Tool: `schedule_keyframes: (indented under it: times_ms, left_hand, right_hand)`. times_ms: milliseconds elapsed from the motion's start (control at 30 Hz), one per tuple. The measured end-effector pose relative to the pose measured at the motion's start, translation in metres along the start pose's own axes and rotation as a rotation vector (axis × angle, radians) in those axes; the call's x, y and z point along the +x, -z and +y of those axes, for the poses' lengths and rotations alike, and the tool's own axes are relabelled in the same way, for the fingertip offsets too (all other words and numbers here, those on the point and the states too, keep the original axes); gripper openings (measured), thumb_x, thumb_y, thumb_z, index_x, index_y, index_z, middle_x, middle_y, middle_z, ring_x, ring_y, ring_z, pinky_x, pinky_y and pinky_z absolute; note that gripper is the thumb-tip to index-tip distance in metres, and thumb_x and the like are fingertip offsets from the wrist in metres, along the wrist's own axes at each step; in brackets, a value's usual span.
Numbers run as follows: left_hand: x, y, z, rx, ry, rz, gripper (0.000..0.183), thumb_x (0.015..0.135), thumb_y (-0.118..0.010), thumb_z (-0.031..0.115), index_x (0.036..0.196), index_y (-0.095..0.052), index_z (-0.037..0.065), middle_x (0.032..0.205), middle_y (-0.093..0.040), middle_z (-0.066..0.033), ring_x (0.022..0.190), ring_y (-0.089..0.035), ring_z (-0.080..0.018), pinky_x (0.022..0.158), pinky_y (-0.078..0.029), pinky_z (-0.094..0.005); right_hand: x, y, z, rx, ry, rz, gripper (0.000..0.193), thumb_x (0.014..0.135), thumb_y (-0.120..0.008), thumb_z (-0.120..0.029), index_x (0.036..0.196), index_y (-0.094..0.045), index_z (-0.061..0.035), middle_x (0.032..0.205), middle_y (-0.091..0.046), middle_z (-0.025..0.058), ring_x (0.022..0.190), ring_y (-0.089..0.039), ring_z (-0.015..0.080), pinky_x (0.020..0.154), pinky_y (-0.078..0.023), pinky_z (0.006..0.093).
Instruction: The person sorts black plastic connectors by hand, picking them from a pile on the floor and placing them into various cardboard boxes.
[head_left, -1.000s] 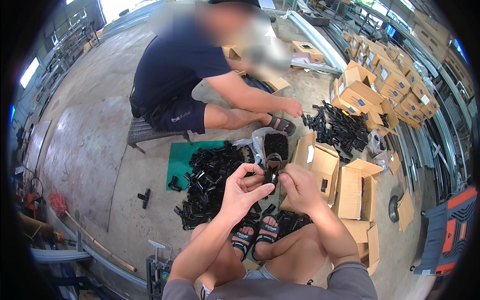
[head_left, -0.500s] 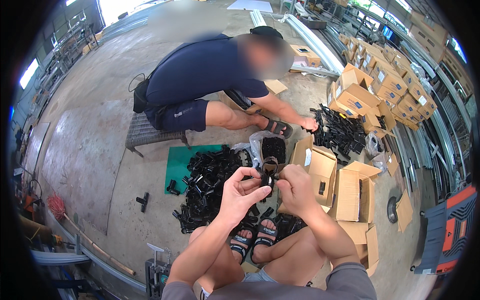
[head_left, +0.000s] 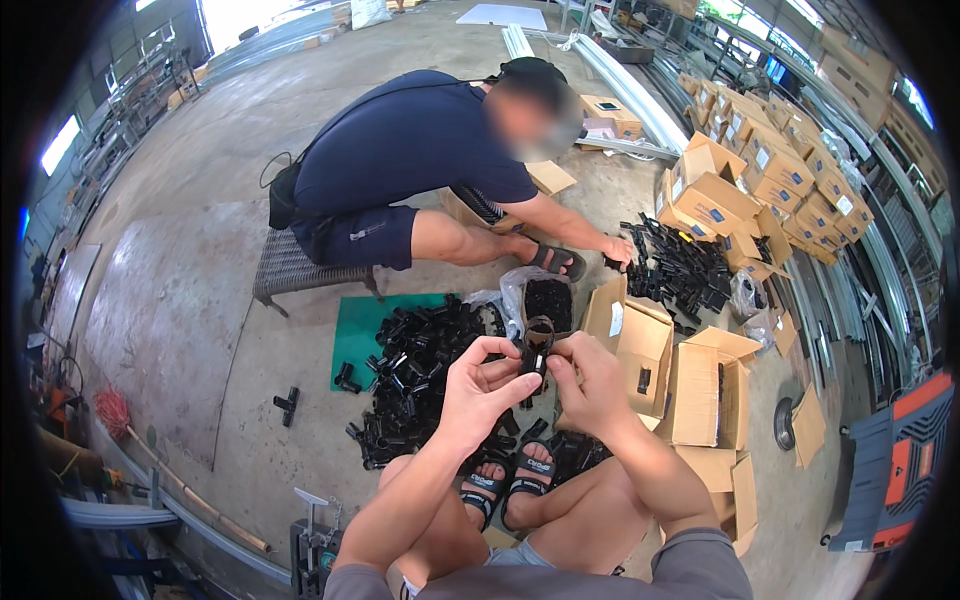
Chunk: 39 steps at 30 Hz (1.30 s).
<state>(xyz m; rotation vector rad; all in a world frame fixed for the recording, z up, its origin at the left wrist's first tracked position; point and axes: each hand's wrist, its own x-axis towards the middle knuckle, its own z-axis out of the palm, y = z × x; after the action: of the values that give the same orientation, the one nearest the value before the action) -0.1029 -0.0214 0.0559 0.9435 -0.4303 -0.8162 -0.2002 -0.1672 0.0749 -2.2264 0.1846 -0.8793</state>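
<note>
Between my thumb and fingers, my left hand (head_left: 482, 392) grips a black pipe fitting (head_left: 537, 345) with a ring-shaped end pointing away from me. My right hand (head_left: 597, 385) is closed in a pinch at the fitting's right side, thumb and index finger together. Whatever lies between those fingertips is too small to make out. Below and left of the fitting, a heap of similar black fittings (head_left: 415, 365) spreads over a green mat (head_left: 352, 330). Just beyond it stands an open container of small black parts (head_left: 549, 297), lined with clear plastic.
Across from me a co-worker sits on a woven stool (head_left: 300, 268), one hand (head_left: 618, 252) at another heap of black parts (head_left: 685, 270). Open cardboard boxes (head_left: 697, 395) stand at my right, with stacked cartons (head_left: 775, 165) behind. A lone fitting (head_left: 287, 405) lies left.
My right hand's fingers have shifted and extended slightly at the fitting's side. The left hand and fitting stay nearly in place. The co-worker's reaching hand has barely moved.
</note>
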Motion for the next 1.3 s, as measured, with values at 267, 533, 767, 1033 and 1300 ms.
schedule_keyframes:
  times_ms: [267, 533, 767, 1033, 1300]
  left_hand:
    - [0.003, 0.002, -0.006, -0.101, 0.052, -0.026, 0.030, 0.088, -0.072, -0.001, 0.110, -0.053, 0.007, 0.109, -0.070, -0.0134, 0.100, -0.069, -0.0180, 0.090, -0.057, -0.0317]
    - [0.004, 0.033, -0.001, -0.741, 0.078, -0.299, 0.050, 0.089, -0.073, 0.015, 0.132, -0.047, 0.005, 0.119, -0.064, -0.0246, 0.104, -0.069, -0.0318, 0.092, -0.060, -0.0402]
    - [0.000, 0.036, -0.002, -0.766, 0.096, -0.466, 0.063, 0.088, -0.075, 0.019, 0.138, -0.041, 0.003, 0.117, -0.064, -0.0250, 0.103, -0.069, -0.0318, 0.089, -0.060, -0.0405]
    - [0.006, 0.017, -0.001, -0.120, 0.099, -0.037, 0.037, 0.090, -0.071, 0.005, 0.120, -0.048, 0.006, 0.111, -0.068, -0.0194, 0.101, -0.070, -0.0244, 0.084, -0.059, -0.0348]
    - [0.010, 0.000, -0.031, 0.385, 0.116, 0.072, 0.046, 0.085, -0.077, 0.003, 0.121, -0.049, 0.001, 0.106, -0.071, -0.0187, 0.099, -0.069, -0.0177, 0.082, -0.057, -0.0289]
  right_hand:
    - [-0.008, 0.002, 0.025, 0.014, -0.016, 0.044, 0.039, 0.102, -0.051, -0.025, 0.071, -0.056, -0.0031, 0.066, -0.055, 0.0129, 0.067, -0.057, 0.0345, 0.063, -0.044, 0.0402]
    - [-0.007, -0.002, 0.012, 0.134, -0.283, 0.100, 0.025, 0.105, -0.050, -0.021, 0.095, -0.064, -0.0031, 0.062, -0.052, 0.0001, 0.056, -0.049, 0.0072, 0.053, -0.038, 0.0246]
    - [-0.005, -0.009, 0.015, 0.139, -0.266, 0.048, 0.017, 0.102, -0.056, -0.016, 0.103, -0.067, -0.0032, 0.064, -0.059, 0.0032, 0.058, -0.056, 0.0086, 0.054, -0.044, 0.0256]
    - [-0.005, -0.012, 0.023, 0.605, -0.431, -0.013, 0.028, 0.102, -0.058, -0.021, 0.123, -0.059, -0.0027, 0.099, -0.067, 0.0061, 0.089, -0.063, 0.0109, 0.078, -0.050, 0.0259]
    - [-0.003, -0.024, 0.067, 0.487, -0.394, -0.236, 0.031, 0.102, -0.056, -0.026, 0.119, -0.066, -0.0024, 0.102, -0.068, 0.0046, 0.093, -0.060, 0.0090, 0.084, -0.048, 0.0268]
